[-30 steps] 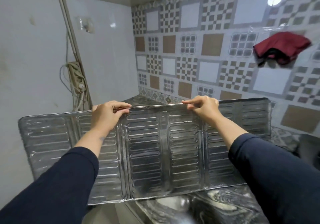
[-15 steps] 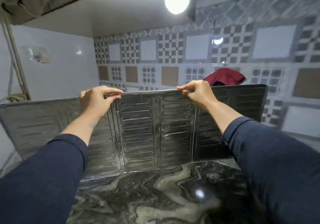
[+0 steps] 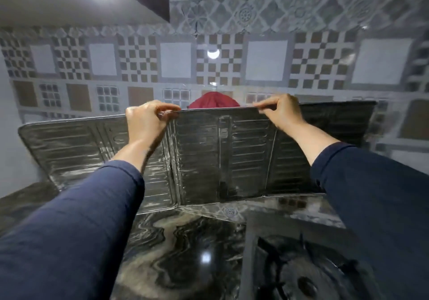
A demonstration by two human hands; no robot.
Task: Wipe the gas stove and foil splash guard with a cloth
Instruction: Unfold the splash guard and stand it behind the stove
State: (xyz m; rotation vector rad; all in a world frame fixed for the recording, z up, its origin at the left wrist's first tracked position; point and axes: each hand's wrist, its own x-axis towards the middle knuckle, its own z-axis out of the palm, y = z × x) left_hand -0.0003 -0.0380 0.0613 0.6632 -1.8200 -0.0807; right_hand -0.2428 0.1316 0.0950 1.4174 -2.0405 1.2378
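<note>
Head view is showing the left hand [image 3: 145, 123] and the right hand [image 3: 279, 111] each pinching closed on the top edge of the foil splash guard [image 3: 222, 151], which is standing upright on the marble counter [image 3: 176, 248] before the tiled wall [image 3: 176, 60], beyond the gas stove [image 3: 308, 274]. The step in hand appears to be positioning the guard, not wiping. The next move is calling for releasing one hand to fetch a cloth, possibly the red fabric [image 3: 212, 101] showing behind the guard.
</note>
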